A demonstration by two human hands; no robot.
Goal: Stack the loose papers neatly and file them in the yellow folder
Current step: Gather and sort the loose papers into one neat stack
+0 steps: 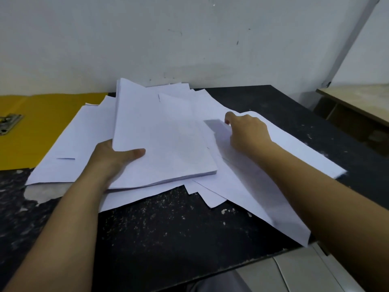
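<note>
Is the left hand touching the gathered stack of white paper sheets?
Touching. Head view: left hand grips the gathered stack of white paper sheets, thumb on top.

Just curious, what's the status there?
Left hand grips stack. Right hand picks at loose sheet. Folder open at left, partly under papers.

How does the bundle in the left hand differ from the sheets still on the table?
The held stack is squared, its edges aligned; the loose sheets are fanned at mixed angles. The left hand has the stack in its grip, thumb on top; the loose sheets lie flat on the black table, the right hand reaching onto them. Both are plain white paper.
</note>
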